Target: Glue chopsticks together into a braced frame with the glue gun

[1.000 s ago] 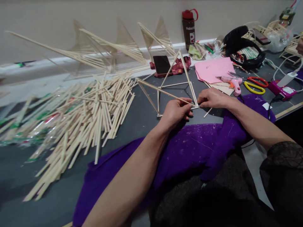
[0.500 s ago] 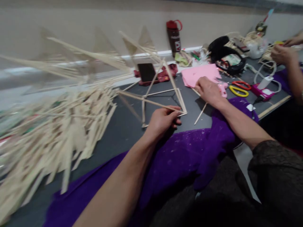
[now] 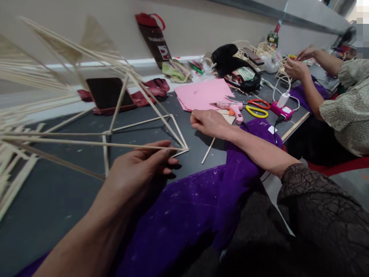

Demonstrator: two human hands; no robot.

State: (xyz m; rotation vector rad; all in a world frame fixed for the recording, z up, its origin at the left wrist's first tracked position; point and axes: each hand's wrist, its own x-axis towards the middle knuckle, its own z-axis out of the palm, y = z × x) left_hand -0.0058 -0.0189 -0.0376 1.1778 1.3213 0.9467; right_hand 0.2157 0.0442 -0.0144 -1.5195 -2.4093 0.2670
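Two hands (image 3: 138,169) beside thin wooden-stick frame (image 3: 135,132)

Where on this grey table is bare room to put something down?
The grey table is bare between the left hand, the pale stick frame and the purple cloth. A smaller patch lies between frame and pink paper sheets. Around the pink glue gun and yellow scissors it is crowded.
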